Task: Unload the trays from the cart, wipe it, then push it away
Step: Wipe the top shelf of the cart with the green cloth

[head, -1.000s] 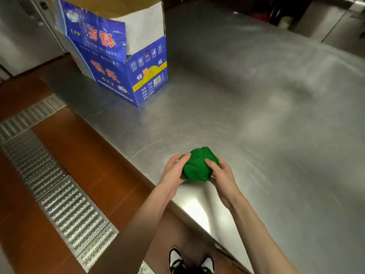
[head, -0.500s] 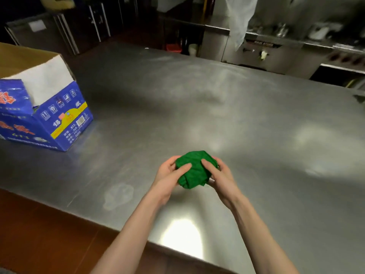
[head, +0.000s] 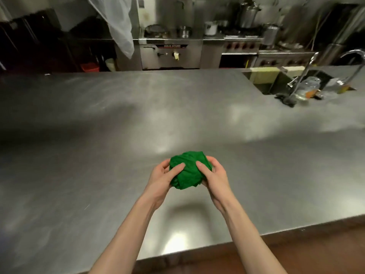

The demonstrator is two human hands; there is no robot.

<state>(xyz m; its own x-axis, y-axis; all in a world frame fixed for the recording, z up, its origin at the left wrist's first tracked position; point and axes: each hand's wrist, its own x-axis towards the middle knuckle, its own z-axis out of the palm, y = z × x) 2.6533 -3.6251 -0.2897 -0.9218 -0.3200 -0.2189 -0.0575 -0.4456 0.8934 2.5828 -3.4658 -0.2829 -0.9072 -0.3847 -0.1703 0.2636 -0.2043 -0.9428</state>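
Shiny steel counter (head: 98, 155) fills the kitchen, and I see my left hand (head: 161, 180) and right hand (head: 214, 179) both squeezing a balled-up green cloth (head: 187, 171) just above it, near the front edge

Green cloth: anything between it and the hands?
Nothing visible. The left hand and right hand both grip the bunched green cloth directly, just above the steel counter. No cart is in view.
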